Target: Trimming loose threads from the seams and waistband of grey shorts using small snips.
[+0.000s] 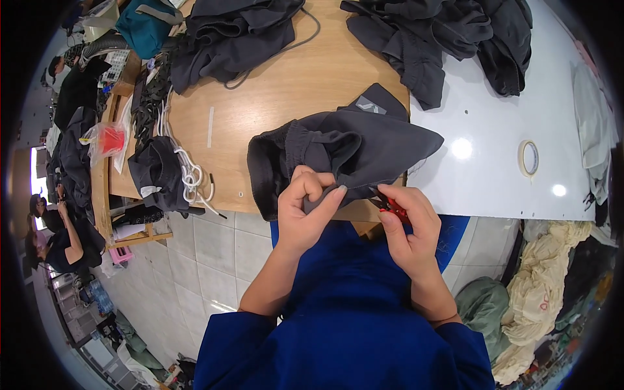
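A dark grey garment (390, 140) with a gathered elastic waistband lies bunched at the front edge of the wooden table, its right end reaching over the white table. My left hand (302, 221) pinches the garment's near edge between thumb and fingers. Close by on the right, my right hand (416, 234) is closed round small red-handled thread snips (396, 211). Their dark blades point at the seam edge beside my left thumb. Whether the blades touch the cloth I cannot tell.
Piles of dark garments (237, 39) lie along the far side, with more cloth (448, 32) at far right. A tape roll (532, 159) rests on the white table (481, 188). White cords (188, 175) hang by a dark bundle at left. Other people (65, 237) are at far left.
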A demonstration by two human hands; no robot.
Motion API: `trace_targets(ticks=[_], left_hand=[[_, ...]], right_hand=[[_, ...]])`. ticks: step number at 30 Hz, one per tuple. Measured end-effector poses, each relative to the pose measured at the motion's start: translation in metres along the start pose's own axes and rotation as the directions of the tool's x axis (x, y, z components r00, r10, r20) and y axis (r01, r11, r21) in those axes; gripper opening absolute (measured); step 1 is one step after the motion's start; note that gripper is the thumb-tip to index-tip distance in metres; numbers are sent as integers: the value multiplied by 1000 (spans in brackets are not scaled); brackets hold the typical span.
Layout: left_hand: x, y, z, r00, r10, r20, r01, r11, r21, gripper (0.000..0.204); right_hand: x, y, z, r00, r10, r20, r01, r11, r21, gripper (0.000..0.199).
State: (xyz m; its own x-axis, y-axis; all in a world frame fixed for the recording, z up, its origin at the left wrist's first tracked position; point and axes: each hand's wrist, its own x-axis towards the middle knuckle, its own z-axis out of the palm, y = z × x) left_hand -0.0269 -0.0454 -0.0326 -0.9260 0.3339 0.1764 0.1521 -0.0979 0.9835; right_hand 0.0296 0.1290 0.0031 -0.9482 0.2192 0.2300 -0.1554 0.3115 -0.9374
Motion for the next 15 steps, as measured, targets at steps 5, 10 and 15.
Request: trace_targets(ticks=[5, 10, 15], left_hand=[[4, 20, 13, 1000, -18, -19, 18, 999, 28, 25], [2, 30, 18, 996, -87, -20, 87, 996, -3, 30], [3, 31, 18, 997, -75, 15, 74, 997, 35, 33]], right_hand=[[6, 2, -5, 985, -174, 10, 172, 961, -216, 30], [10, 6, -4, 951, -307, 27, 294, 877, -379, 32], [11, 7, -4, 928, -370, 41, 353, 840, -413, 32]])
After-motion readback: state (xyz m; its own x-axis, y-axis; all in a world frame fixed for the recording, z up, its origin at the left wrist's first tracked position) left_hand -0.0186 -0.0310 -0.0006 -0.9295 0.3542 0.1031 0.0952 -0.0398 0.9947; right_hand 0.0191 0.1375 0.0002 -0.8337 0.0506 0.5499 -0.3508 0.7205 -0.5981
